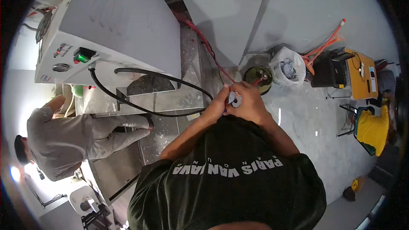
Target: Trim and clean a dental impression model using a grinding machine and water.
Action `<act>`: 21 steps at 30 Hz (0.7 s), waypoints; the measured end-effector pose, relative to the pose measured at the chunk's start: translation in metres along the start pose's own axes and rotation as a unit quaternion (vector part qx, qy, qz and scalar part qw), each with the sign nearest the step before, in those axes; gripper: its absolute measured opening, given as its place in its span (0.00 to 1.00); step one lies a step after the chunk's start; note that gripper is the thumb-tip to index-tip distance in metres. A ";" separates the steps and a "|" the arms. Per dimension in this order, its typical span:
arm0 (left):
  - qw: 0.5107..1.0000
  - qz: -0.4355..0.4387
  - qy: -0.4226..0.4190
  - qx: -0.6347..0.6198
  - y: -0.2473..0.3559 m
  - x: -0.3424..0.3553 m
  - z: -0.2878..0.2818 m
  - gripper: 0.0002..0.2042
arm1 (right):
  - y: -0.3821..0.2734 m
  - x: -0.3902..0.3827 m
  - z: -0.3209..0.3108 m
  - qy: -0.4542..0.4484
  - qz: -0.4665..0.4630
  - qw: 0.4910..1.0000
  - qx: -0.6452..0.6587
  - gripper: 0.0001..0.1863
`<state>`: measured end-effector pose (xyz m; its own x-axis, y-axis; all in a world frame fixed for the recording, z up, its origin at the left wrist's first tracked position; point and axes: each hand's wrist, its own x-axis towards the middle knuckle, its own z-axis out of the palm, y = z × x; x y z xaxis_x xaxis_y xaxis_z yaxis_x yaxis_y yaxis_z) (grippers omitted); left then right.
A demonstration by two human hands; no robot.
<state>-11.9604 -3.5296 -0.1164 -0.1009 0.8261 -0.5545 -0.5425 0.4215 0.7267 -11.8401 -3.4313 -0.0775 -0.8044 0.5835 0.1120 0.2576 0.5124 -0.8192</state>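
While one white, boxy metal machine (128, 25) fills 10 o'clock with one green-lit switch (84, 55) and one round gauge (60, 67), one co-worker in grey clothes (64, 140) bends at 9 o'clock. One orange-topped table (362, 74) at 3 o'clock, cut by one black plastic bin (324, 76); one chair draped with yellow cloth (372, 132) just below. At 2 o'clock, one white bag-lined tub (281, 79) and one round dark-green container (251, 73). One black rubber hose (157, 114) loops from the machine toward the left wrist; one thin red hose (198, 32) drops from 11 o'clock, its run hidden near the fingertips.

Two hands meet at centre: right hand (251, 102) curled, thumb and finger on one small pale piece (232, 97), mostly covered, shape unclear. Left hand (216, 107) half-closed, touching the right; cannot tell what it grips.
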 end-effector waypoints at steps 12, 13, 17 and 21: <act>0.998 0.041 -0.036 -0.025 -0.024 -0.013 -0.030 0.30 | -0.002 -0.014 0.055 0.021 -0.053 0.994 -0.094 0.24; 0.998 0.041 -0.039 -0.034 -0.020 -0.017 -0.029 0.30 | -0.001 -0.015 0.057 0.030 -0.068 0.993 -0.094 0.25; 0.998 0.029 -0.053 0.016 -0.034 -0.008 -0.046 0.34 | -0.002 -0.016 0.060 0.024 -0.047 0.992 -0.114 0.25; 0.998 0.025 -0.054 0.015 -0.027 -0.008 -0.045 0.34 | 0.001 -0.012 0.060 0.028 -0.054 0.994 -0.092 0.26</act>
<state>-11.9827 -3.5642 -0.1496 -0.0346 0.8811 -0.4717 -0.5137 0.3892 0.7646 -11.8617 -3.4758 -0.1129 -0.8031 0.5503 0.2285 0.2694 0.6773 -0.6846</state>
